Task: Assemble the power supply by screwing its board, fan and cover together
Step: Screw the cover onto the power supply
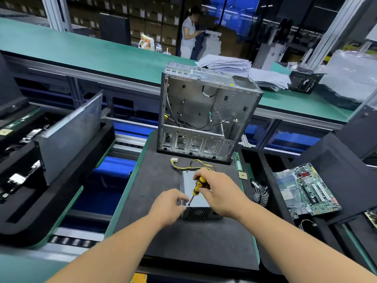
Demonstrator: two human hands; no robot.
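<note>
the power supply (193,193), a grey metal box with its cover on and a mesh grille facing the person, lies on the black mat (163,231) between both hands; its yellow and black cable bundle (195,164) trails behind it toward the open computer case (204,111), which stands upright at the mat's far edge with loose wires inside; the right hand (220,193) is wrapped around the yellow and black screwdriver (196,188), whose tip is set down on the cover's top near the front left corner; the left hand (170,206) curls its fingers on that corner, steadying the box; a motherboard (308,188) lies in a black tray to the right; a stack of papers (234,65) rests on the green bench behind
</note>
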